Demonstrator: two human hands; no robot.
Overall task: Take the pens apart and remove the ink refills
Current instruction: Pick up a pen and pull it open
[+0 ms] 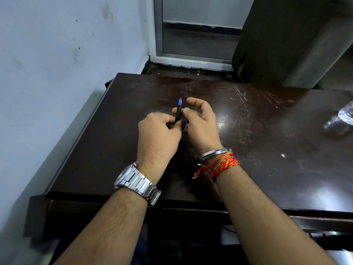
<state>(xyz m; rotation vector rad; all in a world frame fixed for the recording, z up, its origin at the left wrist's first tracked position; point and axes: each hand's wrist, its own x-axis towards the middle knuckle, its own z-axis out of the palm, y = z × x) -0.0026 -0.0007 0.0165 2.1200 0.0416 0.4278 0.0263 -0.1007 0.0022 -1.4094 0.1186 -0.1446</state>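
At centre frame, above the dark scratched bench [267, 150]: one black pen [179, 111], nearly upright, blue translucent tip pointing toward the top of the frame, held clear of the surface between both hands.

Left hand [158, 134]: grip closed, fingers curled round the pen's lower barrel; steel watch [133, 180] on the wrist.

Right hand [200, 125]: grip partly closed, thumb pressed to the barrel just above the left hand, fingers curled behind it, index finger arched free near the tip; steel bangle [214, 153] and red-orange thread [223, 165] on the wrist.

Right edge of frame: crumpled clear plastic [343, 117] lying on the bench, well apart from the hands.

Upper left: pale marked wall [57, 73].
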